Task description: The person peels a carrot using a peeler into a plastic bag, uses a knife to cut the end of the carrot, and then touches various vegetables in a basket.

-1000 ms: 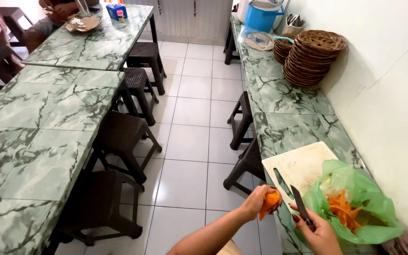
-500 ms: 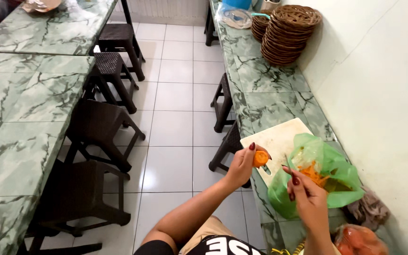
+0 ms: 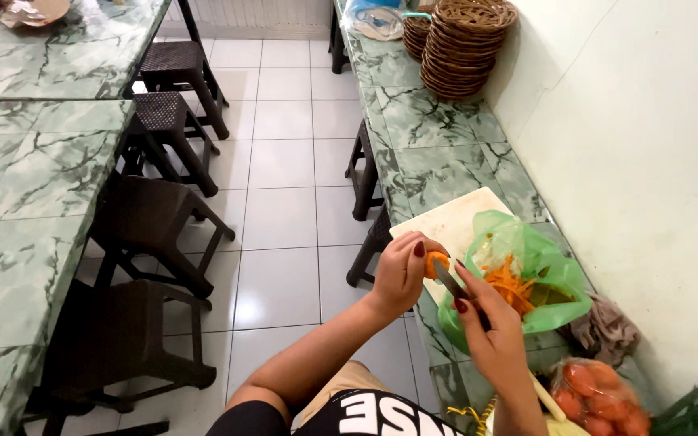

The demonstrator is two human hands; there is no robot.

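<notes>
My left hand [image 3: 401, 270] grips a small orange carrot piece [image 3: 435, 262] over the near edge of a white cutting board [image 3: 446, 226]. My right hand [image 3: 486, 327] holds a dark-bladed knife [image 3: 449, 282] whose blade touches the carrot. Just right of the hands lies an open green plastic bag [image 3: 547, 278] holding orange carrot peelings [image 3: 510, 282]. Both hands hover above the green marble counter [image 3: 438, 153] along the wall.
A stack of woven trays [image 3: 466, 40] stands at the counter's far end. A clear bag of tomatoes [image 3: 599, 396] and a grey cloth [image 3: 607, 327] lie near me. Dark plastic stools [image 3: 163, 210] line the tiled aisle; marble tables [image 3: 18, 186] stand on the left.
My view has tilted down and moved closer to the counter. Both hands have come together, and the knife now rests against the carrot piece.
</notes>
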